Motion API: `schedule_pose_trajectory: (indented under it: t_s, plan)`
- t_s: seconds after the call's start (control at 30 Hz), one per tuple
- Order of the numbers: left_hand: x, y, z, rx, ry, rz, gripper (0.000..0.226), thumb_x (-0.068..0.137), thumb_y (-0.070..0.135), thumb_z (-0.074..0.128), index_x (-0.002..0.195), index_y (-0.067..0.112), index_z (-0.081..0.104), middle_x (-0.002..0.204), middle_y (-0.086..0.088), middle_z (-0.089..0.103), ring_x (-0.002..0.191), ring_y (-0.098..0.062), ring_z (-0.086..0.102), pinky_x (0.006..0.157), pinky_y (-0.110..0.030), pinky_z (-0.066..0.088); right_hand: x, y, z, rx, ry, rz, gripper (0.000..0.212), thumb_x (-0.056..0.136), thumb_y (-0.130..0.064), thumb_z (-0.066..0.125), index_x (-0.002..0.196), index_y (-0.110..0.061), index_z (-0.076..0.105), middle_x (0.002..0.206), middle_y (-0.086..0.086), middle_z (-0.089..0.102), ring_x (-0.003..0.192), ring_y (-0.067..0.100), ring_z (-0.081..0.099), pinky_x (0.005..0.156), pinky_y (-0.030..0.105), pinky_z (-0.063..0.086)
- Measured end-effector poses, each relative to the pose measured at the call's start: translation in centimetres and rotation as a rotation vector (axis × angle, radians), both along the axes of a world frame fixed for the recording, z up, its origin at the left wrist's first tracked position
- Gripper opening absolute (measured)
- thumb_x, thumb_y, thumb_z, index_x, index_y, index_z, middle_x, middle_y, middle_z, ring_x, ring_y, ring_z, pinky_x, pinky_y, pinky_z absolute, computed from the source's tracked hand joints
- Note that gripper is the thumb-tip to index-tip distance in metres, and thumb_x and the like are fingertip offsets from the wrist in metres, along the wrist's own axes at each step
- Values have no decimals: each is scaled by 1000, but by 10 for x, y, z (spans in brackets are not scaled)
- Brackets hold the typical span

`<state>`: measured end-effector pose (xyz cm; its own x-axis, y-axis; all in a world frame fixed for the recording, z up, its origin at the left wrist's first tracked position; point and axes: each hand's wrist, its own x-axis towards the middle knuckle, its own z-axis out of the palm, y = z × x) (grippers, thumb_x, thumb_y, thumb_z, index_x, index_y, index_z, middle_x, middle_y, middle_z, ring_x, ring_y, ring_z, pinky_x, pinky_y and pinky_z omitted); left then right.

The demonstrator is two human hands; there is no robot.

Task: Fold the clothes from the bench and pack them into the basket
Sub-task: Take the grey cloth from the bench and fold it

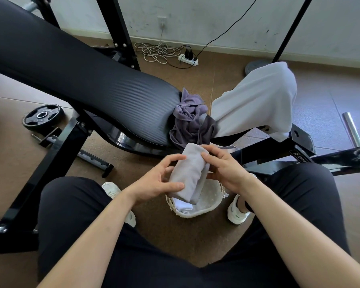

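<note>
While the left grip (154, 181) and right grip (227, 171) clamp the folded grey cloth (187, 175) over the basket (213, 203) | bench label (297, 157) unreadable

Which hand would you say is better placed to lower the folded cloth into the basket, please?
Probably the left hand: it grips the lower end of the folded cloth, which hangs just over the basket. The right hand holds the upper part, farther from it.
</note>
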<state>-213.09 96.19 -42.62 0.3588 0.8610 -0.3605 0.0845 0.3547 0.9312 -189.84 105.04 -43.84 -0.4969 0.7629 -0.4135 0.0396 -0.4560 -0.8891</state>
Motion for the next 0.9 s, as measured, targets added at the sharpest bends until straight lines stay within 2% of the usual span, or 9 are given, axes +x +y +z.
schedule_pose_trajectory:
  t_s: [0.17, 0.23, 0.3, 0.4, 0.5, 0.63, 0.7, 0.83, 0.9]
  plan:
    - [9, -6, 1, 57, 51, -128, 82, 90, 17, 76, 149, 56, 35, 154, 11, 37, 132, -9, 52, 104, -34, 53, -2, -4, 4, 80, -49, 21, 29, 102, -31, 58, 130, -29, 64, 114, 14, 64, 102, 24, 64, 82, 35, 56]
    - [10, -6, 0, 69, 54, -135, 84, 89, 17, 78, 149, 56, 35, 155, 9, 36, 135, -11, 50, 107, -38, 51, -3, -6, 3, 83, -72, 31, 28, 102, -33, 58, 130, -33, 63, 122, 18, 63, 111, 31, 63, 85, 36, 57]
    - [11, -6, -2, 83, 53, -104, 84, 87, 16, 80, 148, 55, 37, 153, 9, 37, 134, -9, 50, 105, -37, 52, -5, -7, 3, 69, -74, 36, 31, 101, -36, 58, 132, -38, 61, 129, 18, 60, 121, 37, 59, 93, 43, 57]
    - [14, -5, -5, 135, 54, -17, 84, 85, 13, 81, 147, 51, 41, 150, 8, 40, 129, -6, 54, 97, -31, 56, -9, -11, 5, 16, 12, 20, 54, 96, -33, 63, 146, -46, 45, 132, 4, 63, 124, 32, 61, 100, 50, 55]
    - [16, -2, -9, 186, 51, 133, 84, 82, 17, 84, 145, 52, 42, 148, 9, 42, 127, -12, 56, 93, -34, 59, -14, -22, 6, 75, 116, 45, 78, 93, -16, 68, 154, -47, 31, 138, 1, 62, 123, 25, 64, 99, 49, 56]
    - [18, 1, -17, 211, 54, 218, 86, 80, 20, 86, 146, 49, 40, 145, 14, 44, 126, -7, 57, 95, -31, 57, -18, -31, 4, 287, -13, 158, 78, 92, -12, 74, 151, -48, 37, 154, -12, 44, 130, 16, 59, 99, 39, 56]
    - [21, 0, -24, 216, 113, 221, 86, 79, 23, 87, 144, 51, 39, 143, 17, 46, 125, -3, 56, 96, -26, 55, -16, -30, 1, 341, -85, 227, 74, 92, -16, 75, 150, -47, 41, 151, -13, 46, 130, 13, 58, 101, 37, 56]
    - [30, -4, -40, 184, 250, 179, 94, 74, 40, 87, 147, 52, 30, 140, 26, 44, 127, -1, 52, 103, -29, 52, -11, -31, -15, 293, -139, 250, 69, 91, -9, 74, 148, -39, 48, 147, -1, 53, 125, 18, 61, 99, 43, 57]
    - [32, -5, -51, 129, 303, 139, 97, 76, 42, 86, 152, 47, 25, 144, 20, 43, 131, -4, 49, 108, -32, 48, -8, -31, -28, 257, -165, 241, 69, 90, -3, 72, 147, -36, 50, 146, -2, 54, 124, 18, 62, 100, 45, 56]
